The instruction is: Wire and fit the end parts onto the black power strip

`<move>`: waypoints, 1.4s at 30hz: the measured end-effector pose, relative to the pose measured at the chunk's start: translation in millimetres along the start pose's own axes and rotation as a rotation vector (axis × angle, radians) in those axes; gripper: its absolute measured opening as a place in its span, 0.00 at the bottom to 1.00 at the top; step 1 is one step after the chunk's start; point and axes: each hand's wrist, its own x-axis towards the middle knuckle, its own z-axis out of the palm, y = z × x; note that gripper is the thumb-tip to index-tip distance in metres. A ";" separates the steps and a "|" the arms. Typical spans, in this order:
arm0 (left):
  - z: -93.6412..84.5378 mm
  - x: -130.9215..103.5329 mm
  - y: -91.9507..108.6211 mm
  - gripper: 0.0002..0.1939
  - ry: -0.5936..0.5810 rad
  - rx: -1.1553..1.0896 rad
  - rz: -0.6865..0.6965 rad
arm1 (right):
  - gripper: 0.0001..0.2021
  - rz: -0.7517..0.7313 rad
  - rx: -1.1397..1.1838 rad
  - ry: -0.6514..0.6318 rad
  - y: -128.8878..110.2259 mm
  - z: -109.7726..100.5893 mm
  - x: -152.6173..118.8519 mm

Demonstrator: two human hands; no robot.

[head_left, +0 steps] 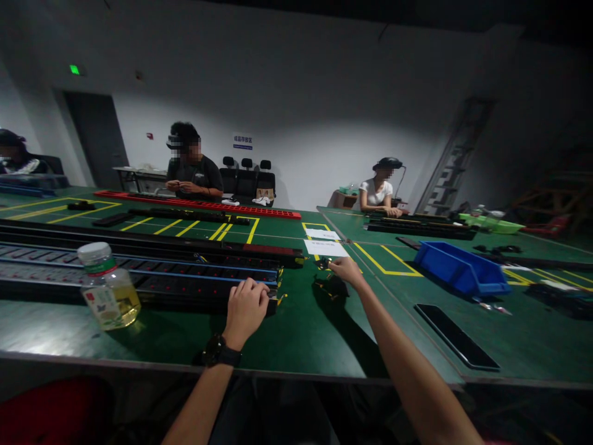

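Note:
My left hand point(247, 309), with a watch on its wrist, is closed over the right end of a long black rail point(185, 290) with blue edges and red dots. Small yellow pieces point(281, 300) stick out at that end. To the right, my right hand point(346, 270) is raised over the table, its fingers pinched on a small dark part point(323, 263) with a shiny spot. The part's exact kind is too small to make out. Below that hand, a small black piece with yellow bits point(331, 287) shows against the green table, partly lost in shadow.
A bottle of yellow liquid point(109, 287) stands by the rail. White paper sheets point(325, 248) lie beyond my right hand. On the right are a blue bin point(458, 269) and a phone point(456, 337). A red rail point(199, 204) lies farther back; several people sit around the table.

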 end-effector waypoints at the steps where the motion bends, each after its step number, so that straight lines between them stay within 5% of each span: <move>1: 0.1 0.2 -0.3 0.13 0.001 0.005 0.002 | 0.16 0.016 -0.005 0.009 9.7 -1.7 -2.7; 5: -0.2 1.4 -1.4 0.13 -0.003 0.029 0.011 | 0.13 0.104 -0.040 0.007 34.5 -1.6 -15.1; 11: -3.1 4.3 -1.8 0.15 -0.024 0.040 0.014 | 0.12 0.166 -0.021 0.074 35.9 -3.7 -23.8; 14: -4.0 5.5 -2.0 0.15 -0.026 0.045 0.015 | 0.13 0.052 0.090 0.140 29.2 -8.6 -23.4; 19: -5.4 6.4 -2.0 0.15 -0.030 0.042 0.017 | 0.17 -0.193 0.278 0.011 14.4 -11.7 -25.8; 23: -6.7 6.7 -0.9 0.15 -0.030 0.056 0.016 | 0.16 -0.335 0.200 -0.047 2.5 -13.0 -35.8; 31: -7.4 7.0 -0.4 0.15 -0.033 0.066 0.010 | 0.14 -0.350 -0.051 0.000 -21.7 -11.8 -50.7; 42: -8.1 7.0 0.1 0.14 -0.038 0.078 0.014 | 0.09 -0.407 -0.126 -0.097 -14.4 2.5 -48.4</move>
